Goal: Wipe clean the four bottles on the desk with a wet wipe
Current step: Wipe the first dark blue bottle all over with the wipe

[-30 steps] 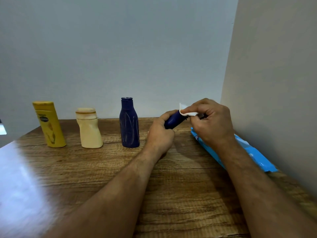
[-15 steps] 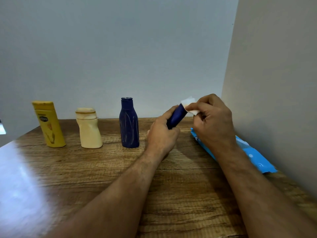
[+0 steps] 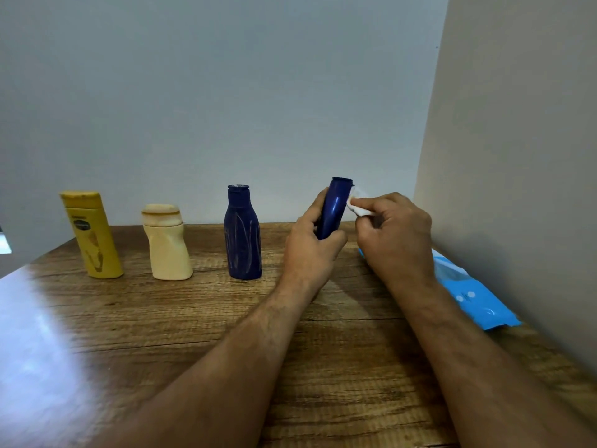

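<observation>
My left hand grips a small dark blue bottle near its lower end and holds it almost upright above the desk. My right hand pinches a white wet wipe against the bottle's right side near the top. Three more bottles stand in a row along the back of the wooden desk: a yellow bottle at the left, a cream bottle beside it, and a dark blue bottle with pale streaks just left of my left hand.
A blue pack of wet wipes lies flat on the desk along the right wall, partly behind my right forearm. A pale back wall rises right behind the bottles. Bright glare covers the desk's left part.
My left hand has swung the small blue bottle from lying nearly sideways up to almost upright. My right hand followed with the wipe, from the bottle's end to its right side.
</observation>
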